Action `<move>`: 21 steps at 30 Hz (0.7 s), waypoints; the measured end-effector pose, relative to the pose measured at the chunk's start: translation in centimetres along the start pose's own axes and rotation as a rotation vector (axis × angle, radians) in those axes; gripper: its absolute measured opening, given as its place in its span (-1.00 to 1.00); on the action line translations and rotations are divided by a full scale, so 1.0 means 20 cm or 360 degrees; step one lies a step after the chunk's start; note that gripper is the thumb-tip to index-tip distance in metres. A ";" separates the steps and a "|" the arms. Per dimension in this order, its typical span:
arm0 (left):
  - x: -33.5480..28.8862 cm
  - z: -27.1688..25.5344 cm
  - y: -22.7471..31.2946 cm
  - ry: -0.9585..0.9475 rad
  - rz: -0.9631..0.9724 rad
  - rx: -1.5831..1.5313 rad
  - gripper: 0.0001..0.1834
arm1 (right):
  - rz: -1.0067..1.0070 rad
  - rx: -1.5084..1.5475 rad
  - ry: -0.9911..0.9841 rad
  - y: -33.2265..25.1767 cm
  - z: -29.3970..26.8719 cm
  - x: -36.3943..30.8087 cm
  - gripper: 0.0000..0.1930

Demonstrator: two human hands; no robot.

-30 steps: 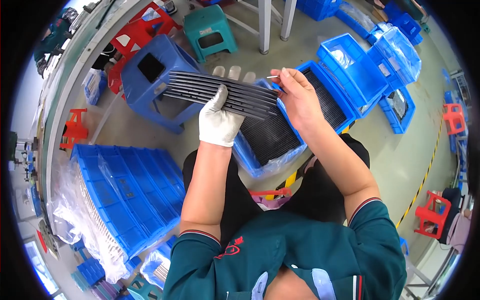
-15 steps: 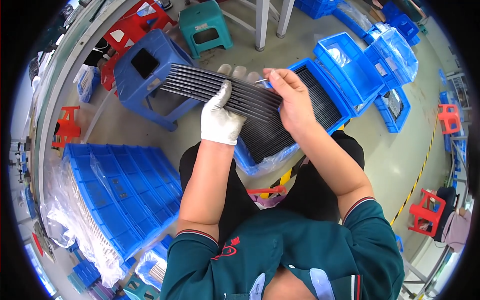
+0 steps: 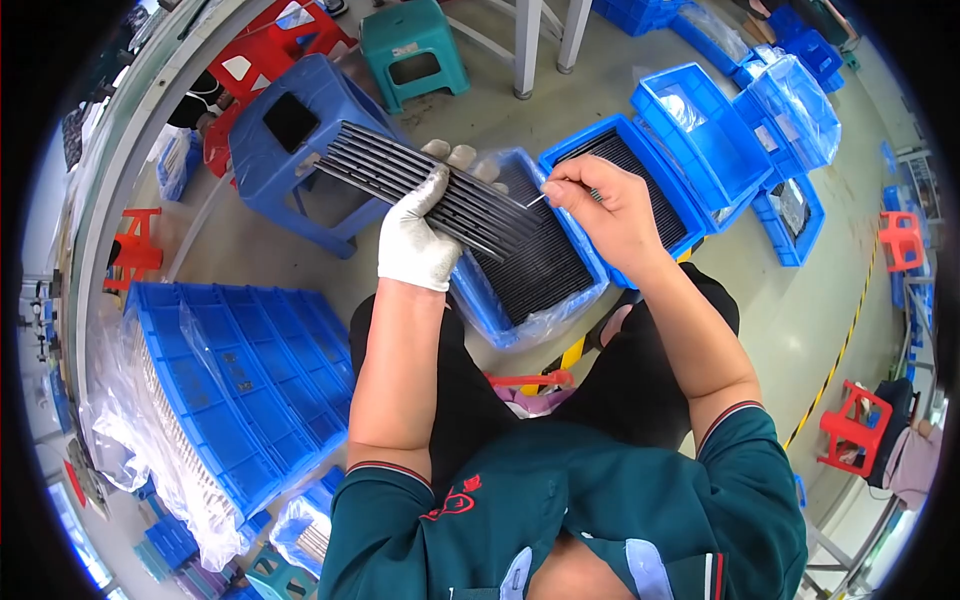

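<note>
My left hand [image 3: 418, 240], in a white glove, is closed around a flat row of several thin black rods [image 3: 430, 190]. The rods slant from upper left to lower right above a blue crate [image 3: 578, 300]. Bare, my right hand [image 3: 612, 210] pinches a thin silvery pin-like piece [image 3: 536, 200] between thumb and forefinger. The pin's tip points at the right ends of the rods; I cannot tell whether it touches them. Under my hands the plastic-lined crate holds many similar black rods [image 3: 545, 275]. A second blue crate [image 3: 690, 235] beside it also contains dark rods.
A blue stool [image 3: 310, 130] and a green stool [image 3: 412, 50] stand beyond my left hand. Stacked blue crates [image 3: 250, 370] with plastic wrap rise at left. More blue crates [image 3: 700, 130] lie at the right. A table leg [image 3: 526, 50] stands at the back.
My left hand has shifted slightly left and down with the rods. My right hand has moved right and down, away from the rods' ends, and more of the pin shows.
</note>
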State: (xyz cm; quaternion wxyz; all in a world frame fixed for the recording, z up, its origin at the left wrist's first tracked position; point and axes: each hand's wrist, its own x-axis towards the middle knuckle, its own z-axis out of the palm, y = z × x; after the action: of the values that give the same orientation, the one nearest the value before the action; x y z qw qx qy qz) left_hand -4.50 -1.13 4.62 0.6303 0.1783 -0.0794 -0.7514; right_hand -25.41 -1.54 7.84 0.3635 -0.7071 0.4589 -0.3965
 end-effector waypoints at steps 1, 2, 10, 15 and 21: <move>0.00 0.00 0.00 -0.0020 -0.0027 -0.0010 -0.75 | 0.0003 0.0001 0.0002 0.00 0.00 0.00 -0.89; 0.00 0.00 0.00 -0.0017 -0.0030 -0.0009 -0.75 | -0.0020 -0.0002 0.0025 0.00 0.00 0.00 -0.89; 0.03 0.00 -0.02 0.0276 -0.0006 0.0094 -0.79 | -0.0627 -0.0323 0.0209 0.04 0.04 0.03 -0.89; 0.02 0.01 -0.02 0.0480 -0.0015 0.0147 -0.85 | -0.0939 -0.0653 0.0234 0.05 0.05 0.04 -0.87; 0.07 -0.07 -0.04 0.0613 0.0022 0.0148 -0.87 | -0.0817 -0.0623 0.0137 0.06 0.08 0.04 -0.89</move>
State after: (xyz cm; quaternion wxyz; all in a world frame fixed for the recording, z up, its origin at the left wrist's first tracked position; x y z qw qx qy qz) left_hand -4.87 -2.23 2.91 0.6301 0.3472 0.0067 -0.6945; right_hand -24.25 -2.40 6.37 0.0890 -0.8389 0.3481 -0.4089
